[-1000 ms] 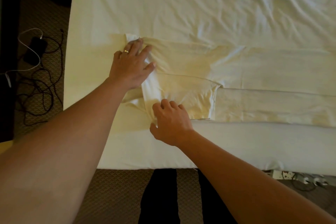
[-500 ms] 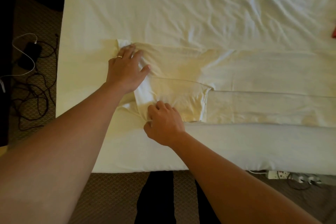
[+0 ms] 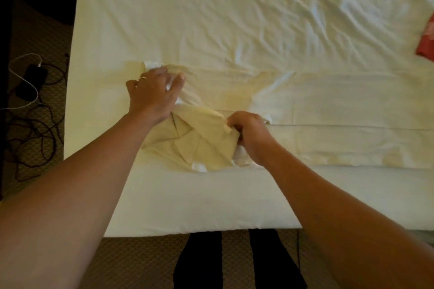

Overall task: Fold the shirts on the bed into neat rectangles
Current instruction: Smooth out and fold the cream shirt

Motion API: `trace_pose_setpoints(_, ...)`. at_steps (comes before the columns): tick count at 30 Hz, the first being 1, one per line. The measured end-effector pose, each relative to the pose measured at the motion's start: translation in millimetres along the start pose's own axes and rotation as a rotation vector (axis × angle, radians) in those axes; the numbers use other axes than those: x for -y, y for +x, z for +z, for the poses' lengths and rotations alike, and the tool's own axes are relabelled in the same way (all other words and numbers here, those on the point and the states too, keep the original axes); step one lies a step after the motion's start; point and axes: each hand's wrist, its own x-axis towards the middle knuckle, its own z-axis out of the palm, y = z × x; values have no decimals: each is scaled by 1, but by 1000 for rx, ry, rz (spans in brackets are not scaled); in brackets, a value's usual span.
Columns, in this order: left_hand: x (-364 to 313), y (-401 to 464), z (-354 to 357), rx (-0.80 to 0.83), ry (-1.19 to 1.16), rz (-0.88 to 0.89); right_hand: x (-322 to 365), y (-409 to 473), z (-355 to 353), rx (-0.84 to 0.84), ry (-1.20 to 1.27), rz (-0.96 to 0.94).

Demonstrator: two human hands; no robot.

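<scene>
A pale cream shirt [image 3: 328, 110] lies lengthwise along the near side of the bed [image 3: 211, 19], folded into a long strip running off to the right. My left hand [image 3: 152, 94] rests on its upper left corner with fingers spread and loosely bent. My right hand [image 3: 249, 134] pinches the sleeve edge and holds it lifted toward the right, so the sleeve [image 3: 199, 141] rises in a crumpled, peaked fold between the two hands.
A red garment [image 3: 426, 40] lies at the bed's right edge. On the carpet to the left are a dark phone [image 3: 31, 81] with a white cable and tangled black cords [image 3: 32, 134]. My dark legs [image 3: 234, 263] stand at the bed's near edge.
My right hand gripped the sleeve near the bed's front edge and pulled it up and rightward. The sleeve, flat before, is now lifted and bunched. My left hand stayed at the corner.
</scene>
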Motion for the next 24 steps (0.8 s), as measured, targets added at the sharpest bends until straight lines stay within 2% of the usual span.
trace_pose_setpoints(2,-5,6,-9,-45,-11,-19,16,9,-22,-104,171,35)
trace_pose_setpoints(4,-11,11,-15,-53,34,-14,30,15,-41,-104,234,34)
trace_pose_setpoints(8,-21,17,-16,-10,111,5,44,27,-55,-48,29,-29)
trace_pose_setpoints(12,-24,21,-14,-24,111,-2,49,40,-54,-165,-243,-119)
trace_pose_setpoints(18,-22,31,-16,-89,53,-13,61,55,-60,-274,-303,-230)
trace_pose_setpoints(24,-15,40,-10,-105,135,-15,62,70,-58,-263,-429,-258)
